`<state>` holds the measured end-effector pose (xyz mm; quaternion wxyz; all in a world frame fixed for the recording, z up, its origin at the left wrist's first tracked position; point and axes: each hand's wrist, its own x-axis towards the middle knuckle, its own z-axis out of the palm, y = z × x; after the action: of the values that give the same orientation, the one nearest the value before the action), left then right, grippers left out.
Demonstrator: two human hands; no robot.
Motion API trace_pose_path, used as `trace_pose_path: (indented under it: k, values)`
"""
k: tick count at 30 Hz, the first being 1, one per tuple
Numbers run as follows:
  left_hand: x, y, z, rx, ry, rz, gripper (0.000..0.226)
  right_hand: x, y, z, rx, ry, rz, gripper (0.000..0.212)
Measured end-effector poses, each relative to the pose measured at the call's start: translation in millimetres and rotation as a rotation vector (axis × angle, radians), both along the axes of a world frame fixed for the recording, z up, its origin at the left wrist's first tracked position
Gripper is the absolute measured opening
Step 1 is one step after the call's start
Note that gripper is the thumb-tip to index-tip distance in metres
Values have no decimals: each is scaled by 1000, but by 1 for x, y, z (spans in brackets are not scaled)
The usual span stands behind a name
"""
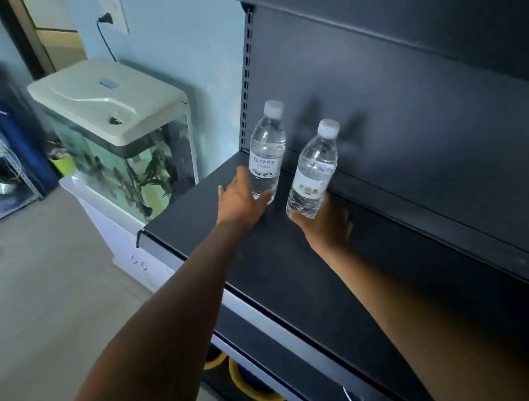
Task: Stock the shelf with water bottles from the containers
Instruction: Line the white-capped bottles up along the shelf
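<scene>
Indoors, a dark metal shelf [272, 264] with a slotted upright stands against a pale blue wall [177, 47], beside a fish tank [136, 161] with a cream lid on a white cabinet [113, 224]; a plug sits in the wall socket [113, 16] above it. Two clear water bottles with white caps sit at the shelf's back left corner. The left bottle [267, 154] stands upright, cap up; the left hand [240, 199] curls around its base. The right bottle [313, 171] leans, cap tilted up and right, its bottom clamped in the right hand [327, 226]. Below the shelf, yellow-rimmed containers [248, 386] show partly; their contents cannot be made out.
</scene>
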<state>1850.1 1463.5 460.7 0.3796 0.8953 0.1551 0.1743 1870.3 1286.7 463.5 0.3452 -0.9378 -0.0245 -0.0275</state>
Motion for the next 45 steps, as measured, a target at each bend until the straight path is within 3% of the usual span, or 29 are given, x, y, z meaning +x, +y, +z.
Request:
trace_pose_path:
  k: [7,14,18,22,38,45]
  values:
    - [58,12,-13,12,-12,34,48,48,41,-4,94,58,-4,81]
    - [90,26,-9,-4,18,56,42,84,64,-6,300,193,-1,65]
    - [95,25,-19,-18,-15,68,41,97,71,-8,364,168,-66,36]
    - [97,27,-24,1,-24,72,46,102,80,-12,376,175,-129,57]
    - [99,26,-23,-25,-27,109,43,107,58,-17,476,254,-20,29]
    - [92,29,-26,-59,-181,89,67,95,35,-10,519,333,56,50]
